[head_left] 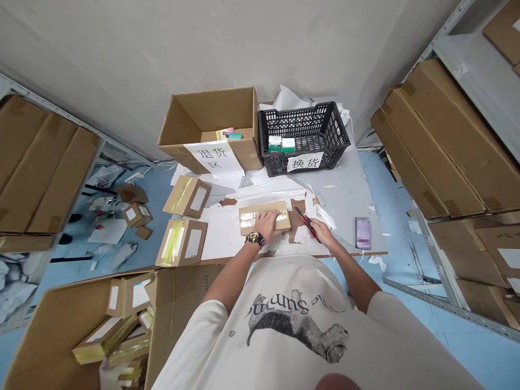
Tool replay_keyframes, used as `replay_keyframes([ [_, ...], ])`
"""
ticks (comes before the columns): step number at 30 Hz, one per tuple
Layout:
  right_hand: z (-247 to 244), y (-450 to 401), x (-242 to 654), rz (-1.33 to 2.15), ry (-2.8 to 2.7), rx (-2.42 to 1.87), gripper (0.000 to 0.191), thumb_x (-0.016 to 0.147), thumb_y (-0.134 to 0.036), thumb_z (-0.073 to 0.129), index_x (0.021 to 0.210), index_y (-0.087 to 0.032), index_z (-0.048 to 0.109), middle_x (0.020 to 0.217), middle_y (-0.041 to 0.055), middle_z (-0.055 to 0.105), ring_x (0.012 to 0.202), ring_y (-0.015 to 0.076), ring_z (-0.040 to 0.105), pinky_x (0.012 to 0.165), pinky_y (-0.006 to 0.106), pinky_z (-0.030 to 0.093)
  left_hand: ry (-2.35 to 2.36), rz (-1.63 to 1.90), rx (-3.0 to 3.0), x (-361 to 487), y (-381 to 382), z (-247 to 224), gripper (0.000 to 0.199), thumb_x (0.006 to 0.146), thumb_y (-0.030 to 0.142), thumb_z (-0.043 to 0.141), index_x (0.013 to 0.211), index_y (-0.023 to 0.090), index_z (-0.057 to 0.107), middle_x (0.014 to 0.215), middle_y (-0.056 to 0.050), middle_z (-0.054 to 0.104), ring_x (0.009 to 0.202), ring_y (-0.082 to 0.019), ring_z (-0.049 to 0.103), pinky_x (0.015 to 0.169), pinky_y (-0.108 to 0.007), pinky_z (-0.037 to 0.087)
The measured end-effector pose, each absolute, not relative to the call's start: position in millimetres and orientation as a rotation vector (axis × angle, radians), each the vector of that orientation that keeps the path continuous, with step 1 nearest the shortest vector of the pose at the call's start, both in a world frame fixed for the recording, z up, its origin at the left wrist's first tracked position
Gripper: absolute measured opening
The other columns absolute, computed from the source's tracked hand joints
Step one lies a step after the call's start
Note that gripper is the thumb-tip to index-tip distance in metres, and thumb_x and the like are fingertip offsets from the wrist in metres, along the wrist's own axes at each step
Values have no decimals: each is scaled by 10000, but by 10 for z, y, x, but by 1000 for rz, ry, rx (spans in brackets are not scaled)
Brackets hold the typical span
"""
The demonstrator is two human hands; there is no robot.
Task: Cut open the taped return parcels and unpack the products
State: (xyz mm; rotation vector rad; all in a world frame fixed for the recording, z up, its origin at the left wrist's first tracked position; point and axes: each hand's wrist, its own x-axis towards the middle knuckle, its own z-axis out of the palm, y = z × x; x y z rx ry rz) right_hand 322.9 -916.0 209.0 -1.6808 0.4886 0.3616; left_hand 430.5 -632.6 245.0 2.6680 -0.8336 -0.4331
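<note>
Steadying taped box, mid-table, under flat, open left hand. Gripping red-black cutter at box's 3 o'clock, with right hand clamped around it. Black crate at 1 o'clock.

A closed, taped brown box lies flat on the table near a slanted red-and-black cutter.

bright, soft shadows — wide-angle edge stretch

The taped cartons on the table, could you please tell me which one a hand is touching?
The flat carton under the left hand; the two blockier cartons to its left are untouched.
</note>
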Motion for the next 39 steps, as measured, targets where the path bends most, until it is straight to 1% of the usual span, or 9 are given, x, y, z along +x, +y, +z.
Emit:
replay_keyframes([
  [3, 2194, -9073, 3426, 397, 450, -1717, 680, 988, -628, 503, 1442, -167, 711, 751, -6, 667, 626, 197, 618, 678, 322, 561, -778, -521, 2709, 4354, -6409, 2495, 716, 835, 379, 943, 1489, 306, 661, 1482, -121, 722, 1422, -396, 570, 1250, -580, 387],
  [6, 2245, -9116, 3573, 431, 358, -1825, 592, 1035, -590, 506, 1398, -193, 753, 707, -23, 658, 594, 185, 615, 687, 304, 542, -767, -572, 2748, 4370, -6439, 2546, 629, 826, 410, 946, 1404, 312, 717, 1456, -129, 710, 1408, -408, 562, 1207, -606, 422],
  [9, 2264, -9268, 3689, 507, 274, -1940, 523, 1063, -575, 516, 1317, -207, 789, 648, -41, 634, 559, 174, 605, 674, 284, 515, -740, -558, 2792, 4340, -6443, 2592, 625, 808, 451, 969, 1375, 324, 738, 1558, -138, 622, 1385, -409, 564, 1136, -605, 494],
  [12, 2293, -9437, 3811, 641, 195, -1992, 477, 1056, -574, 548, 1219, -209, 808, 610, -52, 606, 532, 168, 585, 623, 267, 474, -725, -508, 2856, 4296, -6462, 2626, 629, 787, 455, 996, 1348, 325, 744, 1669, -156, 522, 1466, -447, 496, 1113, -627, 524],
  [20, 2441, -9599, 4272, 859, -14, -2046, 447, 975, -620, 683, 1061, -202, 818, 553, -53, 611, 497, 152, 542, 584, 264, 405, -737, -573, 2845, 4313, -6499, 2639, 670, 802, 360, 986, 1408, 301, 707, 1757, -206, 441, 1601, -490, 419, 1232, -722, 452],
  [25, 2504, -9513, 4524, 968, -51, -2037, 450, 949, -646, 701, 942, -205, 791, 530, -40, 611, 479, 154, 532, 596, 286, 432, -745, -651, 2830, 4358, -6468, 2631, 715, 815, 372, 981, 1461, 323, 677, 1830, -202, 381, 1664, -502, 380, 1228, -763, 443],
  [30, 2557, -9576, 4521, 1092, -129, -1964, 469, 916, -680, 739, 854, -215, 742, 546, -29, 619, 472, 145, 519, 560, 284, 385, -753, -685, 2828, 4431, -6456, 2647, 679, 840, 382, 961, 1457, 300, 690, 1837, -228, 388, 1678, -499, 390, 1254, -801, 399],
  [35, 2556, -9626, 4277, 1065, -139, -1907, 488, 935, -692, 694, 911, -211, 767, 565, -30, 623, 503, 153, 526, 564, 277, 392, -752, -669, 2792, 4499, -6422, 2617, 751, 819, 395, 988, 1497, 308, 676, 1842, -217, 407, 1682, -511, 404, 1286, -793, 373],
  [39, 2502, -9690, 3936, 958, 8, -1863, 502, 984, -677, 638, 1035, -199, 785, 594, -39, 611, 540, 166, 547, 579, 273, 428, -741, -571, 2732, 4511, -6304, 2587, 813, 836, 439, 991, 1559, 344, 630, 1822, -165, 469, 1671, -434, 458, 1338, -699, 365],
])
